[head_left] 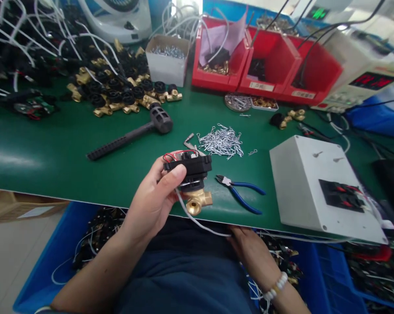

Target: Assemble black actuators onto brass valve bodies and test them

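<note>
My left hand (149, 198) is wrapped round the black housing of a motorized brass valve (197, 201), the thumb pressed on the housing's side. Red wires show at the housing's open top, and the brass body hangs below, just over the table's front edge. From the valve a grey cable (202, 226) runs down to my right hand (251, 248), whose fingers close on it in front of the table edge; the fingertips are partly hidden. Blue-handled cutters (241, 189) lie to the right of the valve. Behind it is a pile of wire clips (221, 141).
A black mallet (131, 135) lies left, before several brass valves (118, 98). Red bins (269, 65) and a white box of small parts (167, 59) stand at the back. A grey terminal box (324, 187) is at right. Blue crates (49, 257) sit below the table.
</note>
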